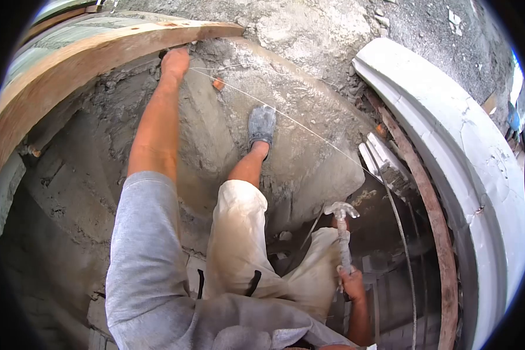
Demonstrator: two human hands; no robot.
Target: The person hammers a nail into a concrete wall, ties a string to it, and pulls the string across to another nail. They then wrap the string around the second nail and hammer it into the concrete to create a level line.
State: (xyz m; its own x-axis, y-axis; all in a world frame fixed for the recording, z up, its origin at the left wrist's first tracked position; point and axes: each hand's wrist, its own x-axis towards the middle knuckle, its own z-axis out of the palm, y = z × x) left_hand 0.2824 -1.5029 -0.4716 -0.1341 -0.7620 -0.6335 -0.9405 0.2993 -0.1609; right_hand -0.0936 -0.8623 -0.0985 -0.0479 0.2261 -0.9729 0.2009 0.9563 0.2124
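My right hand (353,283), low on the right, is wrapped round the handle of a claw hammer (344,242). The hammer stands roughly upright, its pale, crusted head at the top. My left arm reaches far forward, and my left hand (175,62) is closed against the lower edge of a long wooden board (119,51). Whatever its fingers pinch is hidden from this angle. A thin white string (262,104) starts beside that hand and runs taut, slanting down to the right across the rough concrete (309,151).
My foot in a grey clog (262,123) rests on the concrete. On the right, a white moulded ledge (443,111) curves past a narrow brown wooden strip (429,198) and a thin rod (398,224). A dark drop lies below my legs. Brick bits (218,84) poke out.
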